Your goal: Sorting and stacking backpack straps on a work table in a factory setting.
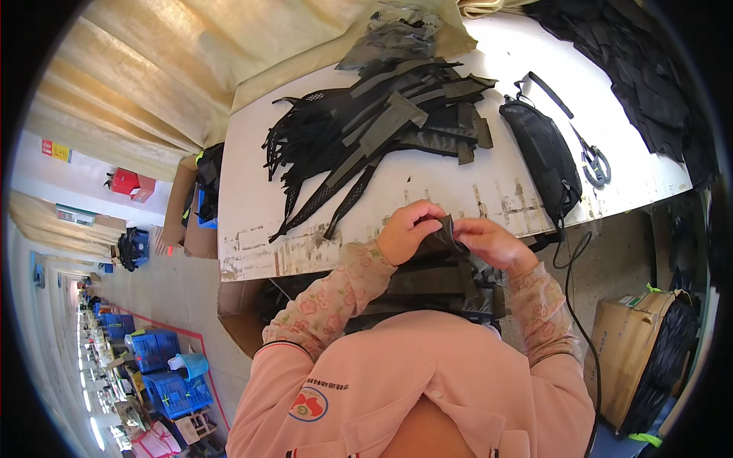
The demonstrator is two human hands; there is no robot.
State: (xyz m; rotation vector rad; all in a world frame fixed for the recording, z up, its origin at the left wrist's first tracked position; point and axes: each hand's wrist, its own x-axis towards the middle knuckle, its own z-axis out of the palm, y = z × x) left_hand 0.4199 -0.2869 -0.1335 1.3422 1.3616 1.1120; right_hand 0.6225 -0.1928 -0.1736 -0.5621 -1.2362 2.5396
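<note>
Starting big: the white table (pixel 458 191) is crowded with a pile of black straps (pixel 382 122) that could get dragged off. Below its edge, a small dark fabric piece (pixel 443 240) is pinched by the left hand (pixel 408 233) and right hand (pixel 489 243) — easily fumbled and dropped into the lap.

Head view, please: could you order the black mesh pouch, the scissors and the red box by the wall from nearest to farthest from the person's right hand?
From the right hand:
1. Black mesh pouch, on the white table just beyond and to the right of the hand.
2. Scissors, lying on the table just past the pouch, further right.
3. Red box, far off to the left, against the wall.
</note>
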